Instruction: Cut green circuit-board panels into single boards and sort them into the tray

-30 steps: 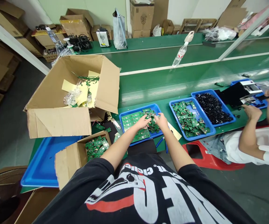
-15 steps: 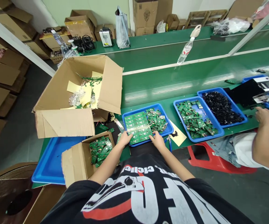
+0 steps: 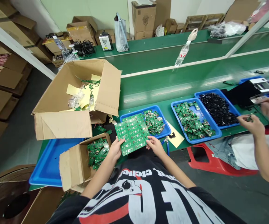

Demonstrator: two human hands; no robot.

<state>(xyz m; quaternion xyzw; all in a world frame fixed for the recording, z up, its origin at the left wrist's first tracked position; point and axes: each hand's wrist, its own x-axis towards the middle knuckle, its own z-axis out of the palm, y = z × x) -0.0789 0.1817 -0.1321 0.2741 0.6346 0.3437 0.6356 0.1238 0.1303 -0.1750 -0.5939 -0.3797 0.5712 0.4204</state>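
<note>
Both my hands hold a large green circuit board panel [image 3: 132, 133] lifted just above the near edge of a blue tray [image 3: 159, 109]. My left hand [image 3: 116, 148] grips its lower left corner. My right hand [image 3: 155, 145] pinches its lower right edge. Loose small green boards [image 3: 154, 121] lie piled in the right half of that tray. A small cardboard box [image 3: 75, 163] holding more green boards sits just left of my left hand.
A big open cardboard box [image 3: 62, 123] with yellow sheets stands at the left. Two more blue trays, one of green boards [image 3: 191, 119] and one of black parts [image 3: 217, 109], lie to the right. A co-worker's hands [image 3: 253, 124] work at far right. Blue-handled pliers [image 3: 166, 143] lie near the table edge.
My hands moved from the loose boards to the panel's near edge, then lifted the panel out of the tray toward me. The co-worker's hands shifted over the right trays.
</note>
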